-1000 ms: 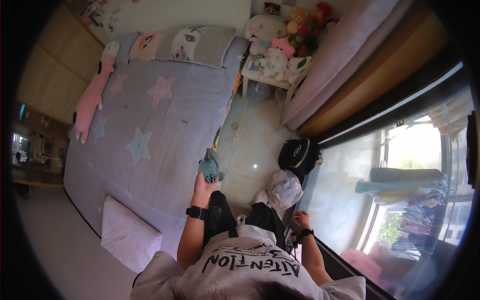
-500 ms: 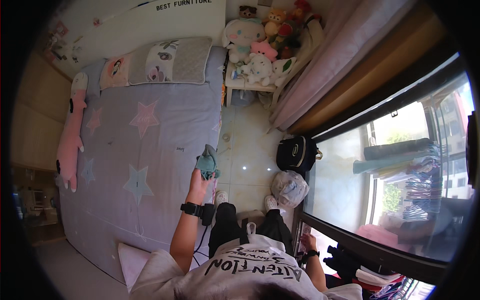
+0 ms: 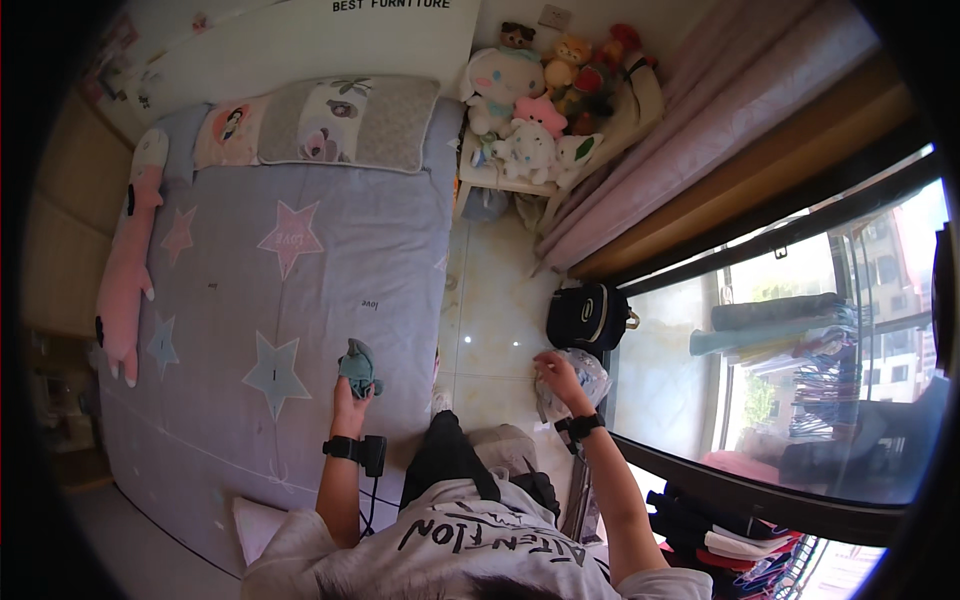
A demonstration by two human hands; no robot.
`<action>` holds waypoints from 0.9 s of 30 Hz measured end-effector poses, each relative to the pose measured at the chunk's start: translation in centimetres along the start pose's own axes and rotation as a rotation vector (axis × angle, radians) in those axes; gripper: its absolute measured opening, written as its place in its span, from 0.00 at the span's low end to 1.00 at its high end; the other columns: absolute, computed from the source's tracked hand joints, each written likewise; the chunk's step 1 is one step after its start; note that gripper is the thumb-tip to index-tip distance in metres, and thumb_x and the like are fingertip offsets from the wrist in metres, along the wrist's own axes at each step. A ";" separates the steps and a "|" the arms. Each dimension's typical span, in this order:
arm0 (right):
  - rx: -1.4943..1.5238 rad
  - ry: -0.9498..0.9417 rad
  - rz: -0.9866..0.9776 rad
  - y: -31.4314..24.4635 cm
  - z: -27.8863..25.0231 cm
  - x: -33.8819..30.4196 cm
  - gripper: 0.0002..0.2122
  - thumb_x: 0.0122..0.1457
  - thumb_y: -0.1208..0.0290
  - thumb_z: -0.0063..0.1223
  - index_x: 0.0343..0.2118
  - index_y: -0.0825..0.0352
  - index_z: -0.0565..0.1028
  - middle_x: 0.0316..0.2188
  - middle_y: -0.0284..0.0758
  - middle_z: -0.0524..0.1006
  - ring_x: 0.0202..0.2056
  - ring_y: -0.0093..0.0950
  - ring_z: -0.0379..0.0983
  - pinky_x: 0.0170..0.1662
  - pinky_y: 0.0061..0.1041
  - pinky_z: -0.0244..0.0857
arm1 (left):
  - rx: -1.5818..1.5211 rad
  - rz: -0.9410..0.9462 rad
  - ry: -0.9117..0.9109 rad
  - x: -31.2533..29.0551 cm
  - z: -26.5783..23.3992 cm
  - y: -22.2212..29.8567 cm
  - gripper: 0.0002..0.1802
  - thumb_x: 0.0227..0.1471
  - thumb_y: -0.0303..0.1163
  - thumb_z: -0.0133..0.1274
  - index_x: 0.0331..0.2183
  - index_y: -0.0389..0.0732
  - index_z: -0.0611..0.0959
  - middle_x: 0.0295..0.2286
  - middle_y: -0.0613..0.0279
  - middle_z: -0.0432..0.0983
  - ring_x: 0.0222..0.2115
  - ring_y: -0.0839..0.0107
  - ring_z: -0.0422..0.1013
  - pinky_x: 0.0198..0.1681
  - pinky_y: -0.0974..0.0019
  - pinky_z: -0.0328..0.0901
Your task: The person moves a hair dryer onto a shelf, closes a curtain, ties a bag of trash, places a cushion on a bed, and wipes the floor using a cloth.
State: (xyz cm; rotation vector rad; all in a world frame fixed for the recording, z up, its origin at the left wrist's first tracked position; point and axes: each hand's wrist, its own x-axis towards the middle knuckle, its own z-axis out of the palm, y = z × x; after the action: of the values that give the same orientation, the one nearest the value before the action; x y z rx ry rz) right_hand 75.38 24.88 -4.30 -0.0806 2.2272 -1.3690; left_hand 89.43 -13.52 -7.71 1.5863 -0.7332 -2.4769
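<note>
My left hand [image 3: 350, 398] holds a small teal soft toy [image 3: 358, 366] just above the grey bedspread [image 3: 230, 300] with pink and blue stars, near the bed's right edge. My right hand [image 3: 557, 373] reaches out to the right and grips a pale crumpled plastic bag [image 3: 583, 372] on the tiled floor beside the window. Both wrists wear black bands. I sit at the bed's foot corner with my knees toward the floor strip.
A black bag [image 3: 586, 316] lies on the floor by the window. A white side table [image 3: 500, 180] carries several plush toys [image 3: 530, 100]. Pillows [image 3: 330, 122] line the bed head; a long pink plush [image 3: 125, 260] lies along the left. Pink curtains [image 3: 690, 140] hang on the right.
My right hand has swung from my lap out to the plastic bag. My left hand has kept the teal toy over the bed. The view has tilted up toward the bed head.
</note>
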 end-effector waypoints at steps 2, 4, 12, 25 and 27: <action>0.086 -0.147 -0.025 -3.8 3.0 -0.8 0.08 0.49 0.74 0.40 0.32 0.70 0.66 0.23 0.35 0.70 0.22 0.22 0.68 0.26 0.18 0.62 | 0.013 -0.022 -0.001 -1.1 1.9 -0.4 0.16 0.39 0.41 0.49 0.32 0.46 0.69 0.28 0.67 0.65 0.28 0.73 0.61 0.28 0.68 0.60; 0.223 -0.307 -0.008 -5.7 5.5 -1.9 0.09 0.50 0.73 0.40 0.34 0.69 0.65 0.24 0.34 0.69 0.21 0.21 0.67 0.26 0.18 0.62 | 0.025 -0.033 -0.006 -1.6 3.1 -0.8 0.16 0.39 0.41 0.49 0.33 0.46 0.69 0.29 0.66 0.64 0.29 0.73 0.61 0.29 0.67 0.60; 1.118 -0.230 -0.221 -21.4 0.7 -9.1 0.14 0.53 0.58 0.34 0.30 0.67 0.62 0.25 0.32 0.63 0.28 0.22 0.63 0.39 0.26 0.56 | 0.182 -0.149 -0.175 -1.2 4.8 -5.9 0.12 0.42 0.41 0.46 0.31 0.47 0.70 0.27 0.69 0.66 0.28 0.76 0.62 0.29 0.69 0.59; 1.386 -0.867 -1.256 -32.4 -11.3 -29.6 0.30 0.48 0.42 0.07 0.06 0.61 0.57 0.05 0.27 0.53 0.07 0.20 0.49 0.29 0.33 0.54 | 0.182 -0.112 -0.293 -10.0 7.6 -13.2 0.12 0.43 0.39 0.44 0.33 0.47 0.69 0.31 0.69 0.67 0.31 0.75 0.62 0.32 0.65 0.61; 1.417 -0.904 -1.242 -31.1 -11.7 -32.2 0.31 0.48 0.42 0.06 0.06 0.61 0.57 0.05 0.27 0.53 0.07 0.20 0.49 0.28 0.33 0.54 | 0.160 -0.106 -0.301 -11.3 6.0 -14.5 0.12 0.44 0.39 0.43 0.33 0.47 0.70 0.31 0.70 0.67 0.32 0.75 0.62 0.32 0.65 0.62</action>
State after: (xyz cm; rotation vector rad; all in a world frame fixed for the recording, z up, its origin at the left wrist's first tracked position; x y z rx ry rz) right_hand 91.17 29.32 39.03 -1.3286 0.0104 -2.4051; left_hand 91.59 5.05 -2.87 1.3434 -0.9302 -2.8377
